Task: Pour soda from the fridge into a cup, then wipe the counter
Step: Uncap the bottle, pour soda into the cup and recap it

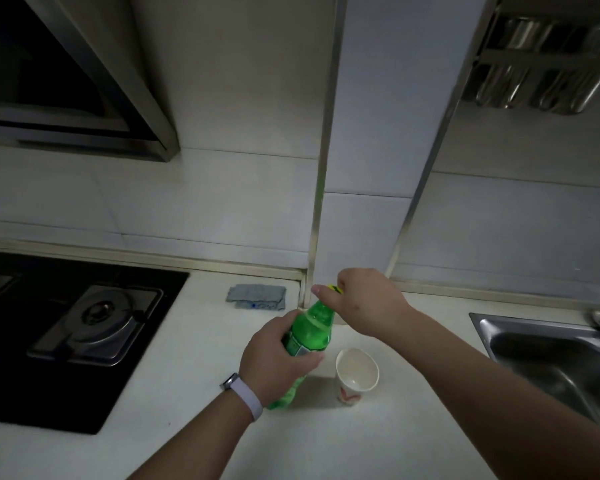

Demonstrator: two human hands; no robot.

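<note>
A green soda bottle [311,325] stands upright on the white counter [194,368]. My left hand [274,355] wraps around its middle, over the label. My right hand [368,303] is closed over the bottle's top, where a bit of yellow cap [336,289] shows between the fingers. Just right of the bottle stands a white paper cup [356,374] with a red mark on its side; it looks empty. A folded grey-blue cloth [257,297] lies on the counter by the wall, behind and left of the bottle.
A black gas hob [77,327] fills the counter's left side, under a range hood [66,81]. A steel sink [551,358] with a tap is at the right. A tiled pillar [361,168] rises just behind the bottle. Utensils hang on a rack [541,64] at the upper right.
</note>
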